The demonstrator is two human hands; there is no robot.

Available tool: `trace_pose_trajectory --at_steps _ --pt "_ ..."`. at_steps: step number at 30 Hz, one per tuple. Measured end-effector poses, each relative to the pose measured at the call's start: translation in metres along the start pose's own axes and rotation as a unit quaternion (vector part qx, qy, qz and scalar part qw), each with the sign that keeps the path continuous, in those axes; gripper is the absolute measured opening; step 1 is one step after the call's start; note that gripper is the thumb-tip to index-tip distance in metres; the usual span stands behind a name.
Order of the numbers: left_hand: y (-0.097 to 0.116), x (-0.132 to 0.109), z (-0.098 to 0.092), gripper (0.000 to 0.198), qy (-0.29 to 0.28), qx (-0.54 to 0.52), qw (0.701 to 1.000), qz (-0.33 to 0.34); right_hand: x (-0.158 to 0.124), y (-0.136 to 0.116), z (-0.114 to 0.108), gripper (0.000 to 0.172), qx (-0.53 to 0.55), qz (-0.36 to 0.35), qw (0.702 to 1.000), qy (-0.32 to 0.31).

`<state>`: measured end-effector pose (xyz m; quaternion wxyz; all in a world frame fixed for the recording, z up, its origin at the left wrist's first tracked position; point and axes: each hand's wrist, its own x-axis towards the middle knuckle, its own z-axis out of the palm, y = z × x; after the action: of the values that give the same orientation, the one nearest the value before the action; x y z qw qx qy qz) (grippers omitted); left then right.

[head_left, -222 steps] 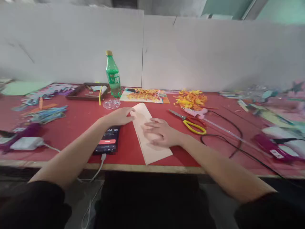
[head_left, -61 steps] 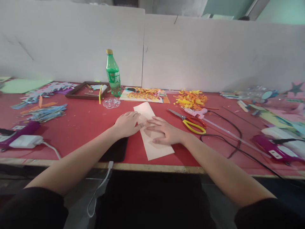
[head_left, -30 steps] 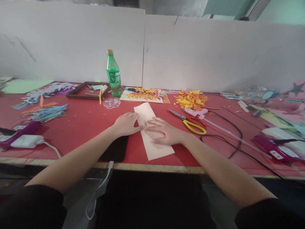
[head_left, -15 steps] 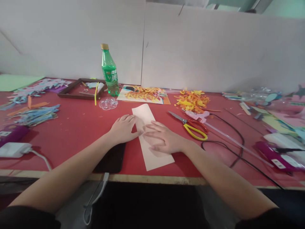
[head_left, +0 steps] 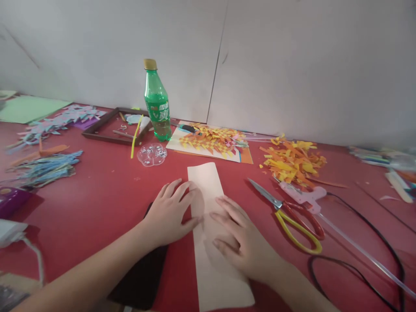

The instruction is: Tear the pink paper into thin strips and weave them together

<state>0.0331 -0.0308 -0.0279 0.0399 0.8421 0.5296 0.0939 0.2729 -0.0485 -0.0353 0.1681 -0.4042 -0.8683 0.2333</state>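
A long cream strip of folded paper (head_left: 208,268) lies on the red tabletop in front of me. My left hand (head_left: 172,212) rests at the paper's left edge, fingertips and thumb touching it, fingers spread. My right hand (head_left: 243,238) lies on the right side of the paper with its fingers apart. Under my left wrist is a black phone-like slab (head_left: 143,273), partly covered. To the right of my right hand are scissors (head_left: 286,214) with one yellow and one red handle, next to a pink glue gun (head_left: 303,195).
Behind the paper stand a green bottle (head_left: 157,108), a clear flower-shaped dish (head_left: 152,155) and a brown frame (head_left: 107,138). Piles of orange-yellow paper strips (head_left: 292,162) and blue strips (head_left: 52,167) lie around. A black cord (head_left: 373,229) trails at right.
The head view has come closer and shifted, so everything looks larger. My right hand's fingertips have drawn rightward, away from my left thumb. My left hand stays at the paper's left edge.
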Motion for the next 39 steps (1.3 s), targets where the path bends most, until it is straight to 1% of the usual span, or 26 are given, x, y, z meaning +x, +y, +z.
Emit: trace_pose_trajectory --at_steps 3,5,9,13,17,18,19,20,21,23,26,29,31,35,37,39 --pt "0.000 0.001 -0.001 0.059 -0.005 -0.011 1.000 -0.013 0.002 0.005 0.000 0.052 0.003 -0.002 1.000 0.007" --pt "0.000 0.001 -0.002 0.059 -0.007 -0.022 0.999 -0.023 0.005 0.009 0.000 0.056 0.000 -0.010 1.000 0.024" --pt "-0.001 0.001 -0.003 0.062 -0.024 -0.043 0.998 -0.038 0.010 0.017 0.003 0.066 -0.001 -0.017 0.999 0.037" --pt "-0.003 0.002 0.000 0.065 -0.027 -0.038 0.998 -0.040 0.011 0.021 0.005 0.070 -0.005 -0.016 0.998 0.052" --pt "-0.006 0.002 0.003 0.069 -0.018 -0.008 1.000 -0.006 0.011 0.023 0.004 0.067 -0.024 -0.038 0.997 0.057" --pt "-0.008 0.002 0.004 0.068 -0.024 0.004 1.000 0.001 0.011 0.023 0.003 0.065 -0.033 -0.048 0.996 0.060" --pt "-0.009 0.002 0.005 0.067 -0.017 0.013 1.000 0.012 0.012 0.023 0.001 0.063 -0.041 -0.066 0.995 0.066" --pt "-0.011 0.002 0.005 0.066 -0.009 0.018 1.000 0.020 0.012 0.021 -0.001 0.060 -0.050 -0.069 0.994 0.070" --pt "-0.012 0.002 0.006 0.066 -0.005 0.023 0.999 0.027 0.013 0.020 -0.003 0.057 -0.059 -0.052 0.995 0.066" --pt "-0.012 0.002 0.006 0.065 0.003 0.028 0.999 0.032 0.013 0.016 -0.006 0.055 -0.067 -0.046 0.995 0.061" --pt "-0.009 0.003 0.004 0.063 -0.007 0.016 1.000 0.023 0.010 0.013 -0.009 0.055 -0.066 -0.038 0.995 0.066" --pt "-0.003 0.005 0.000 0.056 -0.009 -0.011 1.000 -0.013 0.007 0.013 -0.008 0.055 -0.058 -0.036 0.996 0.053" --pt "0.000 0.007 -0.003 0.056 -0.016 -0.024 0.999 -0.026 0.006 0.014 -0.007 0.053 -0.046 -0.039 0.997 0.048" --pt "0.003 0.008 -0.008 0.060 -0.044 -0.024 0.999 -0.012 0.006 0.015 -0.002 0.050 -0.027 -0.034 0.998 0.047" --pt "0.002 0.007 -0.009 0.062 -0.043 -0.019 0.999 -0.010 0.007 0.014 0.000 0.049 -0.022 -0.034 0.997 0.062" --pt "0.002 0.006 -0.010 0.061 -0.035 -0.017 0.999 -0.007 0.008 0.013 0.001 0.048 -0.018 -0.034 0.997 0.060"
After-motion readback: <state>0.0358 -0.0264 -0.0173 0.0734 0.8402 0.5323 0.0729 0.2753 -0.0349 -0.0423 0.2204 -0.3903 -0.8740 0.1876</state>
